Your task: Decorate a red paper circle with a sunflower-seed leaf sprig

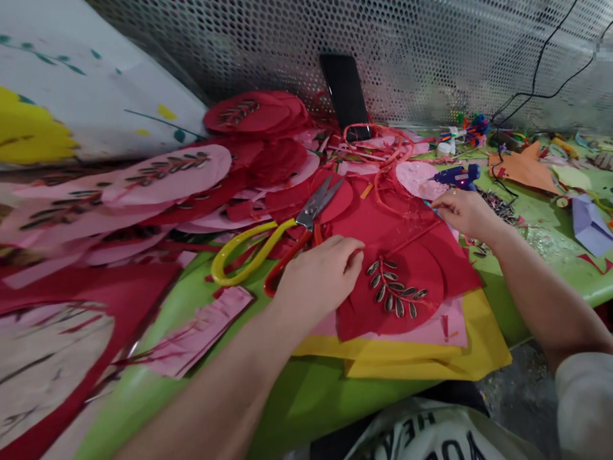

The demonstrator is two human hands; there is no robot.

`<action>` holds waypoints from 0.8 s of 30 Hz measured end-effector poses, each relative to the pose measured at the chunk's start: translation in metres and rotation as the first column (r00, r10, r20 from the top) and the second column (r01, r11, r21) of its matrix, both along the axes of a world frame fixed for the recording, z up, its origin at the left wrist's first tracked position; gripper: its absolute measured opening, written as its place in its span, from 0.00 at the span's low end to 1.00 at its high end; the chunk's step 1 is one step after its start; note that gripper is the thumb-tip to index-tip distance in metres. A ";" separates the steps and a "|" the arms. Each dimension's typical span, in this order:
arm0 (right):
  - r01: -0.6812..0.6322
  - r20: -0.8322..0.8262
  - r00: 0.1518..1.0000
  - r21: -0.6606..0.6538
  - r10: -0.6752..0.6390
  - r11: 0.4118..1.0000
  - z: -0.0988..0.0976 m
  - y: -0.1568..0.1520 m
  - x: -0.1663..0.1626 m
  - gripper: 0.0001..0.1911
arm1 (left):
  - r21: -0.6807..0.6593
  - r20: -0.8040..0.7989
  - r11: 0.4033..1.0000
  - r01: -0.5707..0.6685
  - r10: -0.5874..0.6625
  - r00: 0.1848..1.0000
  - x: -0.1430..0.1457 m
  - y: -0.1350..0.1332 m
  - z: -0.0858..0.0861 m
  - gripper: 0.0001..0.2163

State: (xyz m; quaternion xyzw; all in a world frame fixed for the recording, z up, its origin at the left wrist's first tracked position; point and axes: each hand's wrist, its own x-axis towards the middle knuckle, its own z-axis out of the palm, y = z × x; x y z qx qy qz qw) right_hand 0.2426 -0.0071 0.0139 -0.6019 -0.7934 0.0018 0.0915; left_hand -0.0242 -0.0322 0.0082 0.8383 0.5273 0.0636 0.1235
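My left hand [320, 276] lies palm down, fingers together and flat, on a red paper heart [426, 265] that bears a sprig of glued seeds [393, 289]. That heart rests on pink and yellow sheets [479, 354] at the green table's front edge. My right hand [463, 212] reaches to the far right of the red paper, fingers curled down near a pile of loose seeds [500, 206]; what they pinch is hidden. A blue glue gun [458, 176] lies just beyond that hand.
Large scissors [272, 246] with yellow and red handles lie left of my left hand. Stacks of pink and red seed-decorated hearts [167, 172] fill the left side. A black phone [345, 94] leans on the perforated metal wall. Orange and purple paper scraps [524, 167] lie far right.
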 end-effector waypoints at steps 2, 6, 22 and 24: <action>0.010 0.004 1.000 0.017 -0.010 1.000 0.000 0.000 0.002 0.14 | -0.006 0.000 1.000 0.000 0.000 1.000 0.000 0.000 0.000 0.14; -0.024 0.071 0.997 -0.035 0.027 0.999 -0.005 0.003 0.000 0.13 | -0.003 0.001 1.000 -0.005 0.005 1.000 -0.001 -0.001 -0.001 0.14; 0.092 -0.091 0.991 -0.103 -0.101 0.990 -0.012 0.008 0.000 0.13 | -0.035 0.028 0.999 -0.003 0.004 1.000 -0.001 0.001 -0.001 0.15; 0.105 -0.161 0.980 -0.099 -0.120 0.990 -0.014 0.011 0.003 0.13 | -0.030 0.028 1.000 -0.002 0.003 1.000 -0.002 0.000 -0.001 0.15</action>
